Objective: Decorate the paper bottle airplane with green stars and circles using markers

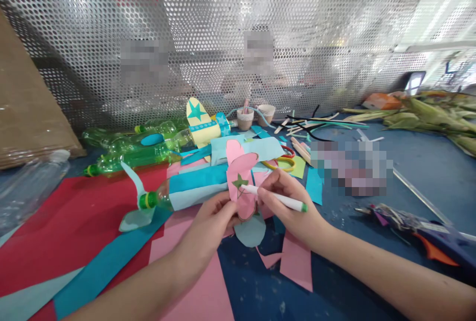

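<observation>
My left hand (219, 212) pinches the lower edge of a pink paper cutout (235, 167) with rounded ends. A green star (240, 181) shows on the cutout, partly filled in. My right hand (284, 202) grips a white marker (286, 200) with a green end, its tip at the star. Just behind my left hand lies a plastic bottle wrapped in blue paper (199, 182), with its yellow-green cap toward the left. A light blue rounded paper piece (251, 231) sits below the cutout, partly covered.
Green plastic bottles (137, 157) lie at the back left, near a yellow paper-covered bottle (204, 130) with a star. Scissors (284, 162) rest behind my right hand. A glue gun (420, 231) is at the right. Red paper (92, 212) and pink scraps (297, 261) cover parts of the table.
</observation>
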The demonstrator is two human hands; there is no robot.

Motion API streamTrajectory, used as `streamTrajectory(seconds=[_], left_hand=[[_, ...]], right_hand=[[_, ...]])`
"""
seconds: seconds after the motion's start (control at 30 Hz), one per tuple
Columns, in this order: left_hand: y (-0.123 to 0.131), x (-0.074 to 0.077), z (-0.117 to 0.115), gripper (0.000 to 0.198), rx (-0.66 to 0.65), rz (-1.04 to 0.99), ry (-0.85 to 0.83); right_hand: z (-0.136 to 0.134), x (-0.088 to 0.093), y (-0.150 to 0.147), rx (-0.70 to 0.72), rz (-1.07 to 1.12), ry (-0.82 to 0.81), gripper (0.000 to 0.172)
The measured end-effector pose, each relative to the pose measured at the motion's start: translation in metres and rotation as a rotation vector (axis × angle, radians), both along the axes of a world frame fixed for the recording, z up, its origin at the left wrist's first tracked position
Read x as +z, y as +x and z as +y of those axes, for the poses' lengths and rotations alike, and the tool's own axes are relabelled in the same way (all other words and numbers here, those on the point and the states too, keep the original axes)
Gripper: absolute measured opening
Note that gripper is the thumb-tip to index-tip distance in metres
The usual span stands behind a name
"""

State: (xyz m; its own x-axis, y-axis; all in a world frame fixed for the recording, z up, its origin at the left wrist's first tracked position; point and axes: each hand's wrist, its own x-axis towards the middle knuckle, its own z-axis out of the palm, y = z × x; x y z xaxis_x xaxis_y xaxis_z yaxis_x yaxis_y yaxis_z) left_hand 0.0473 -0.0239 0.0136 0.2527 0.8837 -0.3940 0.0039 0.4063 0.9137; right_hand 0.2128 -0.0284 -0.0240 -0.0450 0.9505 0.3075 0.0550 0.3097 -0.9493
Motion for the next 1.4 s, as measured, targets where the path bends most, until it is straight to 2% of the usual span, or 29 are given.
streamTrajectory(seconds=[0.73, 0.93, 1.07, 1.27, 1.4], left_hand=[[0.000, -0.003, -0.001, 0.015, -0.011, -0.009, 0.032], [-0.001, -0.003, 0.000, 0.019, -0.012, -0.019, 0.022], [-0.001, -0.002, -0.001, 0.010, 0.001, 0.001, 0.006], [-0.001, 0.003, -0.001, 0.014, 0.000, 0.017, -0.003], [-0.001, 0.003, -0.002, 0.015, 0.013, 0.026, 0.004]], right_hand=[[-0.001, 0.002, -0.001, -0.001, -0.049, 0.012, 0.019], [-0.001, 0.002, 0.000, -0.016, -0.096, 0.069, 0.017], [-0.003, 0.007, 0.000, -0.010, -0.126, 0.109, 0.018], [-0.006, 0.012, -0.001, 0.039, -0.117, 0.152, 0.014], [-0.005, 0.012, -0.002, 0.033, -0.118, 0.130, 0.017]])
